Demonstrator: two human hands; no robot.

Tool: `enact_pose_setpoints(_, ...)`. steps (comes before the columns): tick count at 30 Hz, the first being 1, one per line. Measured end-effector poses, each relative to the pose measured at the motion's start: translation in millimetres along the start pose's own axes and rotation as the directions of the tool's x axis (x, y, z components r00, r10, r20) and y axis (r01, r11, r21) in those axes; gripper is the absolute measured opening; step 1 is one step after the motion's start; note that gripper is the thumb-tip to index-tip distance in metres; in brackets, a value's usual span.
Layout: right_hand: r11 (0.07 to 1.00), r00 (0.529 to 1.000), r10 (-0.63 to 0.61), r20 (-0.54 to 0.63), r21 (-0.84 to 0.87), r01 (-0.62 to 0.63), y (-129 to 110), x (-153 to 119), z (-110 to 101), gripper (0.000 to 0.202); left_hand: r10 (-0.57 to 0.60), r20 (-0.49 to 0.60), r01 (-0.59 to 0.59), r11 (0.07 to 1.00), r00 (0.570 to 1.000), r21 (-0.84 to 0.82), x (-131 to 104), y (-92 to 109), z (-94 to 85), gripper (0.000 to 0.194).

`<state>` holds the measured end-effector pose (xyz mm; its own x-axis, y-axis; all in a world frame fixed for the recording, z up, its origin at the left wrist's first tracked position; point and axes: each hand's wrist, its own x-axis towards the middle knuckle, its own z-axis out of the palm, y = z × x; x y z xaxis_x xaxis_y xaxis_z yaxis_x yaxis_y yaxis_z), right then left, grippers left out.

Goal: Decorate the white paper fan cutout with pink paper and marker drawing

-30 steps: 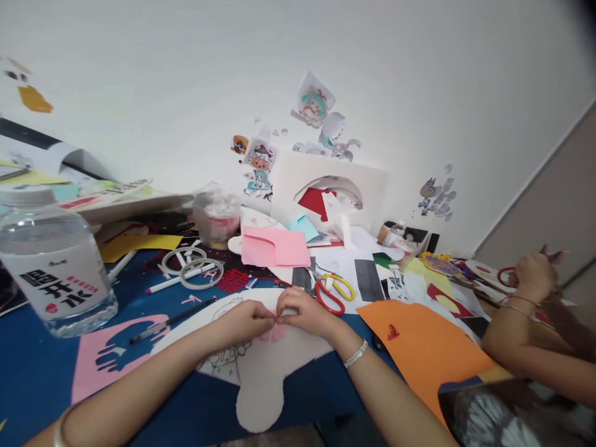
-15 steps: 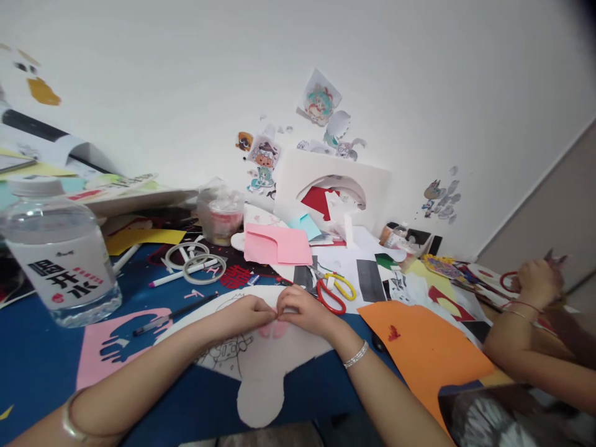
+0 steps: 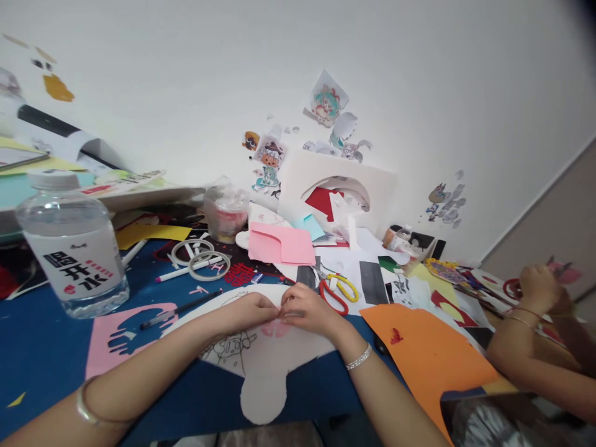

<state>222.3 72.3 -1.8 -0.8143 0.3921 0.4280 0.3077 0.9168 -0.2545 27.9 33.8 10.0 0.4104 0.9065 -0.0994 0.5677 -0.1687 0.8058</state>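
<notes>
A white fan-shaped paper piece (image 3: 263,397) with a rounded handle lies at the table's front edge, with black line drawings on its left part. Over its middle, my left hand (image 3: 254,310) and my right hand (image 3: 302,310) meet, fingertips pinched together. Small pink paper shapes (image 3: 274,329) lie on the fan just below the fingertips. What the fingertips themselves hold is too small and hidden to name. Left of my left hand are a pink cut-out sheet (image 3: 100,335) and a dark pen (image 3: 158,319).
Red-and-yellow scissors (image 3: 334,301) and an orange sheet (image 3: 419,341) are right of my hands. A water bottle (image 3: 74,261) stands at left. Behind are tape rings (image 3: 209,277), pink paper (image 3: 293,245) and a plastic cup (image 3: 228,214). Another person's hand (image 3: 540,288) works at far right.
The view has shifted slightly, so most things appear a little further right. My hands stay together over the fan, with small finger movements. The other person's hands have moved slightly.
</notes>
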Motion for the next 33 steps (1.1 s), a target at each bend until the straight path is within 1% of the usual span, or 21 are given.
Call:
enact_pose_setpoints(8, 0.998, 0.999, -0.040, 0.014, -0.043, 0.040, 0, -2, -1, 0.007, -0.010, -0.011, 0.009, 0.999, 1.000, -0.040, -3, 4, -0.7, 0.031)
enact_pose_setpoints(10, 0.999, 1.000, -0.030, -0.009, -0.029, 0.030, -1, -2, -1, 0.008, -0.017, -0.006, 0.016, 0.998, 1.000, -0.053, -5, 6, -2.2, 0.032)
enact_pose_setpoints(13, 0.999, 0.996, -0.003, -0.085, 0.035, 0.006, -3, -2, -2, 0.008, -0.030, -0.012, 0.029, 0.996, 0.999, -0.085, -7, 8, -5.0, 0.032)
enact_pose_setpoints(15, 0.997, 0.992, 0.018, -0.127, 0.079, -0.008, -5, -2, -3, 0.008, -0.041, -0.032, 0.038, 0.993, 0.999, -0.115, -7, 6, -6.5, 0.033)
enact_pose_setpoints(17, 0.994, 0.989, 0.039, -0.143, 0.103, -0.024, -5, -3, -3, 0.009, -0.056, -0.058, 0.047, 0.988, 0.997, -0.146, -4, 2, -7.3, 0.035)
enact_pose_setpoints(20, 0.994, 0.991, 0.050, -0.123, 0.098, -0.038, -5, -3, -2, 0.010, -0.077, -0.086, 0.060, 0.980, 0.993, -0.189, 1, -6, -7.4, 0.037)
enact_pose_setpoints(25, 0.995, 0.995, 0.042, -0.089, 0.090, -0.034, -6, 0, 1, 0.010, -0.102, -0.099, 0.077, 0.969, 0.990, -0.235, 8, -16, -6.0, 0.037)
enact_pose_setpoints(29, 0.995, 0.997, 0.010, -0.079, 0.100, -0.002, -6, 0, 1, 0.010, -0.112, -0.105, 0.081, 0.962, 0.988, -0.261, 9, -18, -5.4, 0.038)
enact_pose_setpoints(33, 0.995, 0.999, -0.007, -0.040, 0.102, 0.011, -5, -2, 1, 0.010, -0.116, -0.112, 0.083, 0.959, 0.987, -0.270, 6, -15, -5.9, 0.039)
